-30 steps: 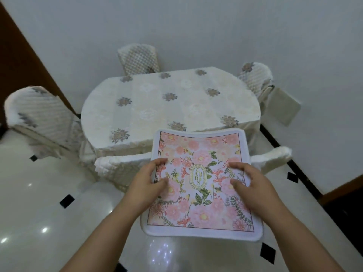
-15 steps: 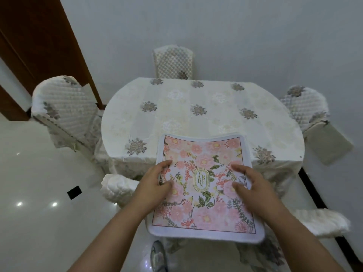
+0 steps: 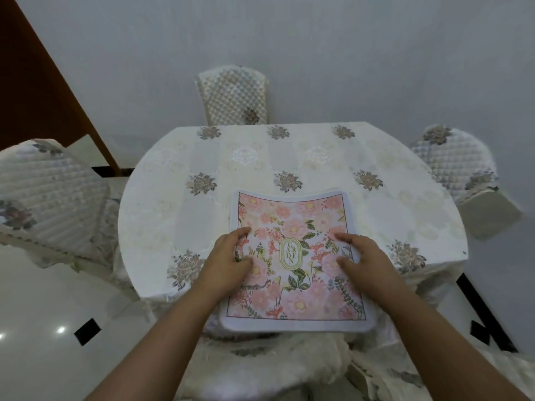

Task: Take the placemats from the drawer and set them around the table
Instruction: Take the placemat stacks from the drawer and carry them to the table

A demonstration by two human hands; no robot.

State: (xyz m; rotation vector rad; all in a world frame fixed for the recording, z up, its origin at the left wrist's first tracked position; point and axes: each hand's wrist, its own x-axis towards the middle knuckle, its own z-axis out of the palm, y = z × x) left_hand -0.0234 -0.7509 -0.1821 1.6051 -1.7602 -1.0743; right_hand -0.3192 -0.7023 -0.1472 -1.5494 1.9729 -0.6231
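A home dining room: an oval table under a flowered cream cloth, quilted-cover chairs at its far, left and right sides, plain pale walls, glossy white floor tiles with black insets.

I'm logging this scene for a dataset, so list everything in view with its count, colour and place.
placemats: a stack, count unclear, pink floral with white border, over the table's near edge
table: one, white flowered cloth, centre
chairs: three upright with quilted white covers, at far, left and right; a fourth's covered top at the near edge
door: one, brown, upper left
floor: glossy white, black diamond insets
left hand: gripping the stack's left edge
right hand: gripping its right edge
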